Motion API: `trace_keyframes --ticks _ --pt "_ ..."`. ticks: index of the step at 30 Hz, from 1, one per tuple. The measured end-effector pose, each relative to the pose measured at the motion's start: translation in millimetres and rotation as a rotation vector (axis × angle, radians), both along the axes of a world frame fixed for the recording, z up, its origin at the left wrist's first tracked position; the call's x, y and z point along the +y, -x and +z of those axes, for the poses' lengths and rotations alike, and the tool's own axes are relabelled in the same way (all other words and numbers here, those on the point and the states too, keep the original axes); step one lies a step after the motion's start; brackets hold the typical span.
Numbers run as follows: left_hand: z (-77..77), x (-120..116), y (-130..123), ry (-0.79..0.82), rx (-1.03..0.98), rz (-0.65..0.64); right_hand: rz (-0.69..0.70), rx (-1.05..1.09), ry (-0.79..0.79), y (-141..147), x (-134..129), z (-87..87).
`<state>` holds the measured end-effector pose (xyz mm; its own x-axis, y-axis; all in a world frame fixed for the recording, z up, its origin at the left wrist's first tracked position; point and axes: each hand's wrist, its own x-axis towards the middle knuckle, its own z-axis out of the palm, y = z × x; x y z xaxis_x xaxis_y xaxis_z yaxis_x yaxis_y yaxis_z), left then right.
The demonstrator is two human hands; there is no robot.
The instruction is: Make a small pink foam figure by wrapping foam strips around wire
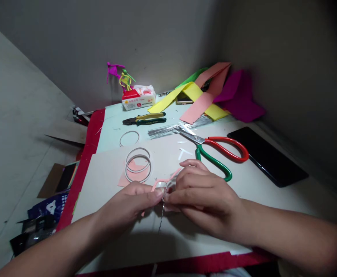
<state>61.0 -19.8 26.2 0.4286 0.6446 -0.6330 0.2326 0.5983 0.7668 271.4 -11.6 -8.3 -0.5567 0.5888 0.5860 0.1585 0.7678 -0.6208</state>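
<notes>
over the white board (99,194), six o'clock, your left hand (133,199) pinches pink strip (163,180), right hand (207,192) twisted wire (161,217); hold both taut.

A red-edged desk (93,129) topped with pale sheets (107,165). At far left, a small red-and-white cardboard box (138,101); at far right, folded strips of yellow (193,92), pink and magenta paper-like material. Nearer: pliers with yellow and dark green handles (151,121), thin silver wires (160,132), metal scissors with red and green handles (200,140). Right, a glossy black rectangular phone (268,156). Left, three thin pale rings (138,156), two overlapping on pink paper (138,174).
</notes>
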Motion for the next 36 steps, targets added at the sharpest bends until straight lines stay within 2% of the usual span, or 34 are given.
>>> trace_keyframes --ticks 3,7,10,13,17,23,28,34,36 --pt "-3.5 0.1 1.4 0.003 -0.001 -0.012 0.001 -0.041 -0.055 -0.9 0.3 -0.7" --pt "-7.2 -1.6 4.4 0.044 -0.008 0.006 -0.032 -0.138 -0.302 -2.7 0.0 -1.5" --pt "-5.4 -1.6 5.1 0.108 -0.122 0.006 -0.053 -0.201 -0.487 -2.9 -1.6 0.5" --pt "-2.2 0.1 3.7 0.148 -0.210 -0.001 -0.059 -0.219 -0.582 -1.8 -4.3 3.0" --pt "1.0 1.2 1.1 0.083 -0.204 -0.001 -0.110 -0.199 -0.621 -1.1 -5.7 2.9" --pt "0.4 0.4 3.1 0.078 -0.119 -0.036 -0.064 -0.251 -0.646 -5.3 0.0 0.9" --pt "0.5 2.5 3.6 0.019 -0.151 -0.073 -0.114 -0.225 -0.637 -3.3 -3.3 2.4" --pt "5.6 0.7 3.0 0.135 -0.213 -0.048 -0.196 -0.183 -0.709 1.6 -13.6 -1.7" --pt "5.8 0.1 4.6 0.139 -0.194 -0.033 -0.244 -0.147 -0.679 2.6 -17.1 -3.4"
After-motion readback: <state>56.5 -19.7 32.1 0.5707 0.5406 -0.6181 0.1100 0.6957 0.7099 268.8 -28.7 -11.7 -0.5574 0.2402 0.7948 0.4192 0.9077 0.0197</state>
